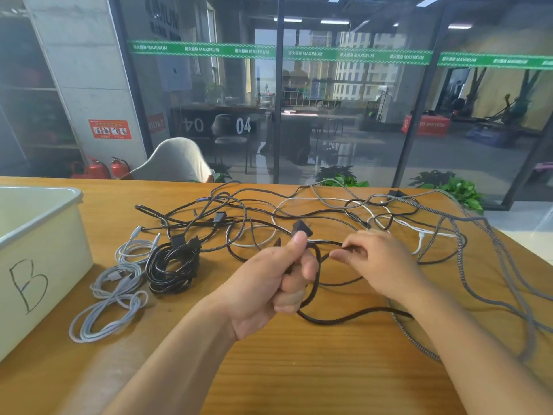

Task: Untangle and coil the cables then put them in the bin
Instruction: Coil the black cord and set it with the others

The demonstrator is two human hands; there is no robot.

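1. Glass partitions back a wooden table [269, 369] that carries a spread of cables, with a white bin [45, 235] marked "B" at its left edge.
2. At centre, the left hand [269, 283] is fisted around a dark braided cable [344, 319], thumb pressed up beside its black plug [302, 227].
3. Just beside it, the right hand [377, 262] pinches the same cable between thumb and fingertips, feeding a loop toward the left.
4. This cable looks light and limp, with a braided jacket that should grip well rather than slip; it will sag and spring out of shape if the loops are not pinned.
5. Best hold, I judge: near the plug as anchor, then sliding along the free run.
6. Behind the hands lies the tangle [344, 211] of black, white and grey leads, crossing one another.
7. Near the bin, 1 black coil [172, 266] and 2 grey-white bundles [110, 307] lie on the table, not yet in the bin.
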